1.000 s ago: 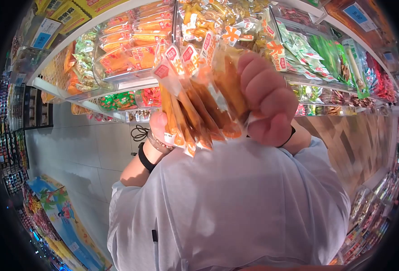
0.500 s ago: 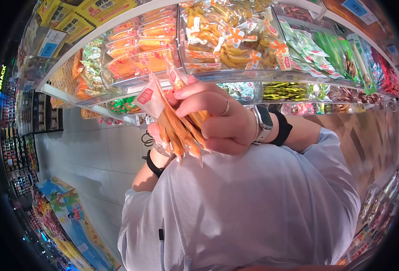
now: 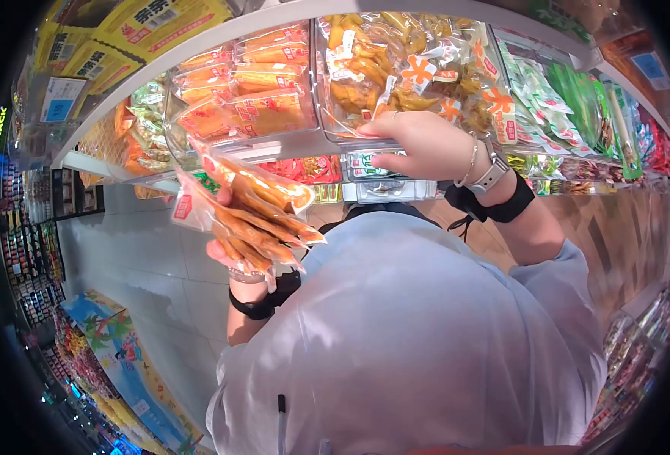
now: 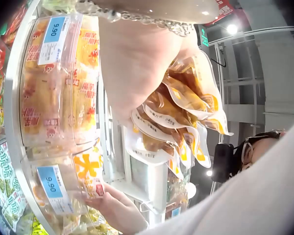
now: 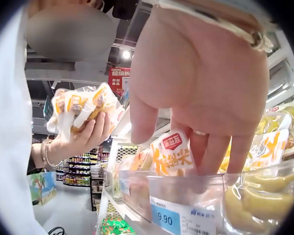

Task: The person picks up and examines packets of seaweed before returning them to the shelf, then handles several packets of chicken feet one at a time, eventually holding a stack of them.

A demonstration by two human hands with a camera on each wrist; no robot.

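My left hand grips a fanned bunch of clear snack packets at the left of the head view. Each packet holds long orange-brown pieces and has a red label at one end. My right hand is at the front edge of a clear bin of yellowish snack packets. Its fingers reach down behind the bin's front wall in the right wrist view, partly hidden. The thumb stands apart from them, and a white packet with a red label shows between thumb and fingers.
Left of that bin stands one with orange packets; green and white packets fill the bin to its right. A white shelf rail curves above. Lower bins show red packets. A price tag is on the bin front.
My right hand has left the bunch of packets and moved to the yellowish packets' bin. The left hand, still gripping the bunch, has shifted left and away from the chest.
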